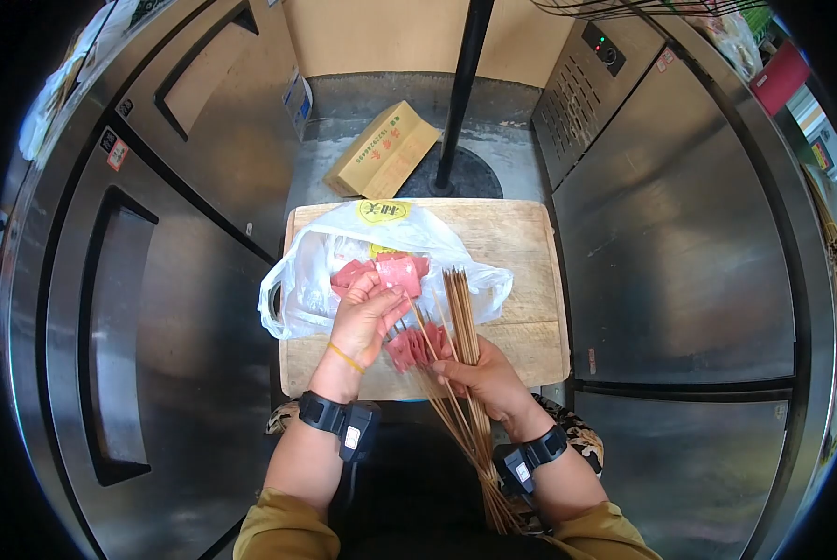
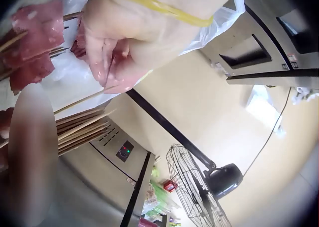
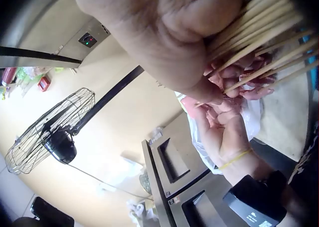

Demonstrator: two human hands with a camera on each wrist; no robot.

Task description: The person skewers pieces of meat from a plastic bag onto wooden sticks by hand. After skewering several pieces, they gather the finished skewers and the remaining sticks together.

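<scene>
My right hand [image 1: 493, 381] grips a thick bundle of bamboo skewers [image 1: 462, 313], tips pointing away from me. In the same hand are several skewers with folded slices of pink meat [image 1: 407, 349] threaded near their tips. My left hand [image 1: 359, 325] pinches a slice of pink meat [image 2: 123, 77] between thumb and fingers, and a single skewer's tip meets it in the left wrist view. Loose meat slices [image 1: 401, 273] lie just beyond the left hand on a white plastic bag [image 1: 297, 297]. In the right wrist view, the right thumb is right beside the left fingertips.
The bag lies on a wooden board [image 1: 530, 271] in front of me. Behind it are a cardboard box [image 1: 383, 149] and the black pole [image 1: 463, 89] of a standing fan [image 3: 57, 137]. Steel refrigerator cabinets [image 1: 670, 233] flank both sides.
</scene>
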